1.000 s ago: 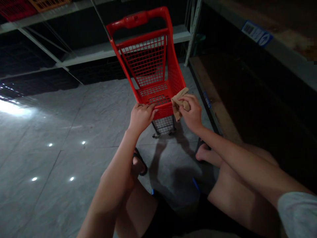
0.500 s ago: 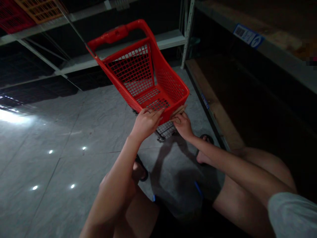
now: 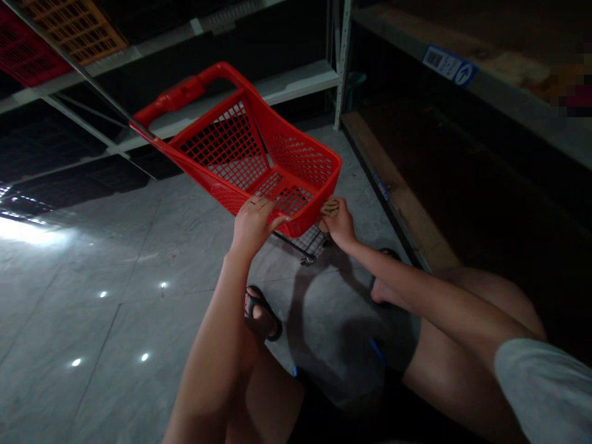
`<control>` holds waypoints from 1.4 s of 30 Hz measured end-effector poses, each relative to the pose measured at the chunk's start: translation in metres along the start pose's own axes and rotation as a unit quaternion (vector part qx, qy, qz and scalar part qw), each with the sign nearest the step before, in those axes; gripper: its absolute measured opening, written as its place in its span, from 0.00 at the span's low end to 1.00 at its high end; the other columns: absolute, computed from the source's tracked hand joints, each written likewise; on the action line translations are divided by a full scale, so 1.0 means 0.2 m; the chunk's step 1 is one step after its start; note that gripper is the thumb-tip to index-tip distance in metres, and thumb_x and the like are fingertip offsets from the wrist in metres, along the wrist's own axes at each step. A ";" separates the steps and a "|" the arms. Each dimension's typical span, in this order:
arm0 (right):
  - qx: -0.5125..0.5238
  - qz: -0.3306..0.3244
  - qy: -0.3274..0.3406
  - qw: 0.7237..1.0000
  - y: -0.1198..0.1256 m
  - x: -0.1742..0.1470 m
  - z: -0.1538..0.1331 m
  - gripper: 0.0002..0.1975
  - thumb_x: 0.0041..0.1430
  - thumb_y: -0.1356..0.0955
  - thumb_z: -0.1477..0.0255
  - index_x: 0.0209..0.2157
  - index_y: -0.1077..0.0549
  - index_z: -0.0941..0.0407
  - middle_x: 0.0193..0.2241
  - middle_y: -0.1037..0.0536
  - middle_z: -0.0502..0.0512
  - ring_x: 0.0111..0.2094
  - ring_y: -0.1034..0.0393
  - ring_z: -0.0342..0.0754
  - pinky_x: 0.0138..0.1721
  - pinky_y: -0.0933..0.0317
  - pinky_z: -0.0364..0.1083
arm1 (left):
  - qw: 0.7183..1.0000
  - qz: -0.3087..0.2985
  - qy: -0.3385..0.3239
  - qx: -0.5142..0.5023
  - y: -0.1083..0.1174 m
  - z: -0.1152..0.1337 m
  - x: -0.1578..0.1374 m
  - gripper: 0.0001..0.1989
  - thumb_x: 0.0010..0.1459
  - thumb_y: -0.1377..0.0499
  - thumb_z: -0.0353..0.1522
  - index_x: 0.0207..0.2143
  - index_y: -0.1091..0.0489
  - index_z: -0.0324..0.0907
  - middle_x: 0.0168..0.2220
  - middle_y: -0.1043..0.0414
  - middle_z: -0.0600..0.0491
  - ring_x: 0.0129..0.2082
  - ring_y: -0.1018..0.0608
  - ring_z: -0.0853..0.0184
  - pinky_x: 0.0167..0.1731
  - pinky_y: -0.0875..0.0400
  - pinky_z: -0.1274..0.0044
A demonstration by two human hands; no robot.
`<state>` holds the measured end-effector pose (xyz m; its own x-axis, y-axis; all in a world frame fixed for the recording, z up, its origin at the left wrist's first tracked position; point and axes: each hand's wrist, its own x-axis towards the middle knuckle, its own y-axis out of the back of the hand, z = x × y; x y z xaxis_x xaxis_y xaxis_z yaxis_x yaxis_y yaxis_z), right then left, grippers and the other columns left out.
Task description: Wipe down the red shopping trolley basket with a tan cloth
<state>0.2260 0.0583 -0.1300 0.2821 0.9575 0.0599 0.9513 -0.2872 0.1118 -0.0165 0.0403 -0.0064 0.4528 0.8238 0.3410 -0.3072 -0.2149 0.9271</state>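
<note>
Cart [image 3: 277, 169] stood ahead of my 2 hands in the head view, its long axis slanting up-left from the near end to the handle [image 3: 180, 95]. My left hand [image 3: 254, 225] lay over the near rim [image 3: 312, 213], thumb apart from fingers; couldn't tell if clamped. My right hand [image 3: 341, 225] pinched tan cloth [image 3: 330, 206] at the near right corner. Both about equally near.

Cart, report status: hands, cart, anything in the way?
Left hand on rim of cart. Right hand gripping cloth by cart's near end. Cart upright, handle end away. Shelves beyond, none between hands and cart.
</note>
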 end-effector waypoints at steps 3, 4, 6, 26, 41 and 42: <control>0.007 0.022 0.061 0.998 0.04 0.02 -0.12 0.20 0.50 0.29 0.75 0.47 0.28 0.52 0.43 0.18 0.54 0.47 0.22 0.53 0.56 0.28 0.55 | 1.000 0.011 0.004 -0.017 -0.04 0.01 0.01 0.17 0.72 0.38 0.48 0.43 0.21 0.43 0.43 0.17 0.44 0.49 0.18 0.54 0.59 0.23 0.60; 0.003 0.027 0.100 0.995 0.06 0.04 -0.16 0.20 0.51 0.30 0.76 0.47 0.27 0.51 0.44 0.18 0.54 0.48 0.22 0.53 0.57 0.28 0.55 | 1.000 0.014 0.002 -0.025 -0.06 0.01 0.02 0.17 0.72 0.38 0.47 0.43 0.22 0.43 0.42 0.17 0.45 0.49 0.18 0.54 0.59 0.23 0.60; -0.015 0.023 0.175 0.984 0.10 0.06 -0.25 0.19 0.52 0.30 0.76 0.47 0.24 0.50 0.47 0.18 0.53 0.52 0.23 0.54 0.60 0.29 0.56 | 0.999 0.019 -0.003 -0.043 -0.10 0.02 0.04 0.15 0.72 0.37 0.46 0.42 0.22 0.43 0.41 0.17 0.46 0.48 0.18 0.55 0.61 0.24 0.58; 0.034 -0.040 0.024 0.998 0.17 0.02 -0.29 0.15 0.49 0.23 0.64 0.39 0.22 0.52 0.37 0.18 0.50 0.41 0.23 0.52 0.46 0.27 0.52 | 0.997 0.016 -0.031 -0.073 -0.13 0.13 0.08 0.12 0.76 0.42 0.37 0.51 0.20 0.43 0.51 0.15 0.46 0.54 0.17 0.57 0.66 0.28 0.59; -0.116 -0.102 0.067 0.986 0.00 -0.21 0.08 0.09 0.50 0.30 0.75 0.35 0.27 0.52 0.37 0.21 0.55 0.42 0.25 0.55 0.49 0.28 0.54 | 0.983 0.023 0.157 0.092 0.11 -0.25 -0.08 0.24 0.76 0.46 0.50 0.39 0.19 0.45 0.39 0.16 0.45 0.46 0.18 0.53 0.58 0.30 0.60; -0.106 -0.079 0.084 0.988 0.01 -0.20 0.04 0.13 0.50 0.29 0.74 0.40 0.26 0.52 0.40 0.20 0.56 0.44 0.24 0.56 0.51 0.28 0.55 | 0.982 0.018 0.165 0.094 0.10 -0.25 -0.07 0.24 0.76 0.46 0.50 0.39 0.19 0.45 0.38 0.16 0.45 0.45 0.18 0.53 0.57 0.31 0.61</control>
<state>0.2164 0.0189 -0.1394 0.0909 0.9783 0.1864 0.9290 -0.1507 0.3379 -0.0705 0.0496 -0.0005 0.1396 0.9323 0.3337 -0.1435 -0.3144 0.9384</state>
